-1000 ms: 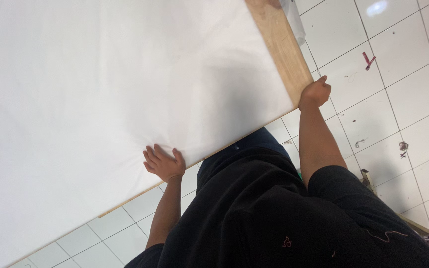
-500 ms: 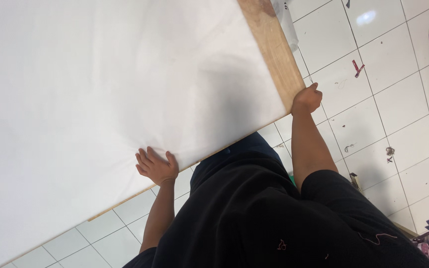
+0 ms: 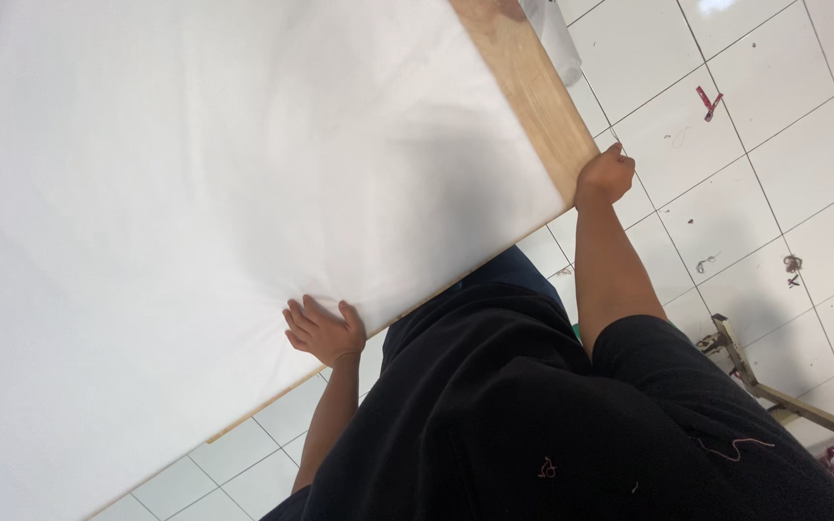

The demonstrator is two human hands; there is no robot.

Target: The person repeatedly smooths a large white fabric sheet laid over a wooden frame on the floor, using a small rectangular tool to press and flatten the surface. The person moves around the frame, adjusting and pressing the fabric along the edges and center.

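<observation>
A large white sheet of fabric [image 3: 205, 222] covers a wooden table [image 3: 533, 92], whose bare edge shows along the right side. My left hand [image 3: 320, 331] lies flat on the fabric at the near table edge, fingers spread. At the table's near right corner my right hand [image 3: 605, 177] curls around the wooden edge. My black shirt [image 3: 552, 425] fills the lower part of the view.
White floor tiles [image 3: 755, 174] lie to the right with thread scraps and a small red piece [image 3: 708, 101]. A metal frame leg [image 3: 755, 371] stands at the lower right. A clear rolled plastic item [image 3: 554, 34] hangs beyond the table's right edge.
Both hands stay where they were, the left on the fabric, the right on the table corner. The view has shifted a little.
</observation>
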